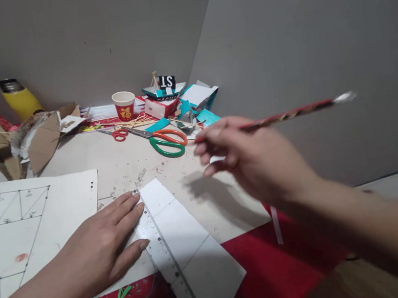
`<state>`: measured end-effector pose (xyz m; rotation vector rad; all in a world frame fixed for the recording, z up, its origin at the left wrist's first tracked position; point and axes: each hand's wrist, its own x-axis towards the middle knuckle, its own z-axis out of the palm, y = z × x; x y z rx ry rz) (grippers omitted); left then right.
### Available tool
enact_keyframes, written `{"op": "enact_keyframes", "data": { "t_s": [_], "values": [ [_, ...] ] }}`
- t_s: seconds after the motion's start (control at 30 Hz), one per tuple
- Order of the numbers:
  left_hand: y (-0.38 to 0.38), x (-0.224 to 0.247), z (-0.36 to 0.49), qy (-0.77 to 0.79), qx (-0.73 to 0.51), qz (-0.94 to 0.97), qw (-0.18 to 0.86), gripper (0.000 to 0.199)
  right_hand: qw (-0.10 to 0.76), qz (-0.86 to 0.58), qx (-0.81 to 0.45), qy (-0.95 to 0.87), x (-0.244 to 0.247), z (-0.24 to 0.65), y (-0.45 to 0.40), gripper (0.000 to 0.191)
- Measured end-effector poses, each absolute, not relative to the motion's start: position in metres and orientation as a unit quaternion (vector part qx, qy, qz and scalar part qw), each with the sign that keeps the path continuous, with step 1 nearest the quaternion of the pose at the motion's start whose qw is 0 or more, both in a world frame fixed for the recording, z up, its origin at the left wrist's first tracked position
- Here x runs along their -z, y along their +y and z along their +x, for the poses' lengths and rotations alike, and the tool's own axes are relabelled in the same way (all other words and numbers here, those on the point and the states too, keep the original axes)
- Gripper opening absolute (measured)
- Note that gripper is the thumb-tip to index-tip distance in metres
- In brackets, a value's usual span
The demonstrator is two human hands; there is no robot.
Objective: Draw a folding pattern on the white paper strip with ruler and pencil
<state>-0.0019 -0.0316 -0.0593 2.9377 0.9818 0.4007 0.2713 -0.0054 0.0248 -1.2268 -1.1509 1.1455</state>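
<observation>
Lying nr R hand (255, 156): lg scissors (150, 136), sticks (139, 121) + cup (125, 107) behind

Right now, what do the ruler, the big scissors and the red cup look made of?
Ruler: probably smooth clear plastic; white seems to show between its dark marks. Big scissors: grey blades, apparently dull metal; glossy handles with highlights, likely plastic. Cup: likely matte paper, pale inside, printed red outside.

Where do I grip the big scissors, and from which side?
Likely best by the green loop, from the near side: the big scissors lie flat, that loop nearest, blades pointing left and away toward the red scissors. The right hand hovers to their right.
</observation>
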Motion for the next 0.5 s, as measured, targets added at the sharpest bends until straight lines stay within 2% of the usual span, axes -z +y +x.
{"op": "enact_keyframes", "data": {
  "t_s": [0.1,0.2,0.33,0.5],
  "values": [
    [-0.032,0.062,-0.003,0.314,-0.139,0.939,0.007,0.053,0.467,-0.486,-0.587,-0.450,0.007,0.242,-0.019,0.017],
    [-0.032,0.063,-0.003,0.316,-0.147,0.937,0.003,0.053,0.467,-0.478,-0.618,-0.414,0.037,0.216,-0.024,0.021],
    [-0.032,0.063,-0.001,0.327,-0.139,0.934,0.029,0.052,0.489,-0.500,-0.606,-0.380,0.055,0.201,-0.021,0.021],
    [-0.032,0.071,-0.003,0.333,-0.155,0.929,0.052,0.054,0.464,-0.531,-0.551,-0.446,0.054,0.203,-0.016,0.015]
  ]
}}
